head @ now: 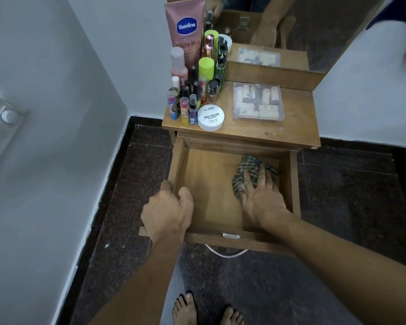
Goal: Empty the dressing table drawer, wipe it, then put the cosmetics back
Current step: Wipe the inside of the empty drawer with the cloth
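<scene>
We looked down from head height at a small wooden bench [298, 127] in the upper middle of the frame, its drawer [211, 184] pulled out toward us below it. The drawer was a plain box of brown wood grain, bare inside except for a cloth, with a small metal catch on its near edge.

Our left hand [168, 214], lower left of the drawer, was curled over the drawer's left wall, thumb inside and fingers outside, gripping the wood. Our right hand [259, 193], on the drawer's right side, lay flat with fingers spread wide, pressing a dark green checked cloth [246, 170] onto the drawer floor near the right wall.

The cosmetics stood crowded on the left of the bench top. Tallest was a pink tube [185, 31] with a blue oval badge reading "Vaseline" and the words "Gluta-Hya" below. In front sat a round white tub [211, 118] labelled "zudio NAIL POLISH". Around these were small nail polish bottles with dark caps, lip balm sticks, and a bottle with a lime-green cap [206, 66]. To the right lay a clear plastic box [258, 102] of pale pink and white pieces.

A mirror [291, 26] rose behind the bench. The floor [338, 231] was dark speckled stone, and the walls were pale grey.
</scene>
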Motion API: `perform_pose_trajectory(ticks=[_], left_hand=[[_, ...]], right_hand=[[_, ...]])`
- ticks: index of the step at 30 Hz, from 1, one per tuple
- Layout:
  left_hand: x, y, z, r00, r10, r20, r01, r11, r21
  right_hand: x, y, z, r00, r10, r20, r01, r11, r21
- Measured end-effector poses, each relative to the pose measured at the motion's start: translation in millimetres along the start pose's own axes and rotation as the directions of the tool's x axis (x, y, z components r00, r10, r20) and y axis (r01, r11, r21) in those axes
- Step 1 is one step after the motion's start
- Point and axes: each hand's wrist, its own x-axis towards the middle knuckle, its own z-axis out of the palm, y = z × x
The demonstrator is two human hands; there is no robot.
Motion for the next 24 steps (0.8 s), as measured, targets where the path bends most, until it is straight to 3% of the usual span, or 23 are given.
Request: perform_pose_trajectory(ticks=[5, 8, 11, 14, 17, 21, 24], left_hand=[[-1.0, -1.6, -0.3, 1.000, 0.003, -0.006, -0.003, 1.000, -0.010], [-0.1, -2.9, 0.1, 1.000, -0.008, -0.001, 0.008, 1.000, -0.016], [1.8, -3.9, 1.3, 1.000, -0.008, 0.008, 0.008, 1.000, -0.011], [3.6, -5.3, 2.3, 1.000, -0.004, 0.001, 0.004, 1.000, -0.020], [2.4, -4.0, 1.4, 1.000, 0.006, -0.019, -0.007, 1.000, -0.027], [1.3, -4.7, 1.2, 1.000, 0.014, -0.002, -0.014, 1.000, -0.019], [2.3, -4.9, 0.5, 1.000, 0.007, 0.019, -0.007, 1.000, -0.010]], right_hand=[[-19.9, -8.4, 2.7, 0.968, 0.190, 0.167, -0.206, 0.975, 0.085], [-29.6, -27.5, -1.3, 0.905, 0.262, 0.335, -0.335, 0.924, 0.182], [-32.5, -52.4, -3.8, 0.833, 0.300, 0.465, -0.460, 0.841, 0.283], [-26.9, -70.1, -6.5, 0.810, 0.300, 0.504, -0.517, 0.771, 0.371], [-29.1, -80.9, -7.7, 0.848, 0.273, 0.454, -0.466, 0.790, 0.397], [-49.1, -98.0, -15.8, 0.985, 0.136, 0.110, -0.168, 0.905, 0.389], [-42.6, -105.0, -30.9, 0.996, 0.087, 0.008, -0.075, 0.803, 0.591]])
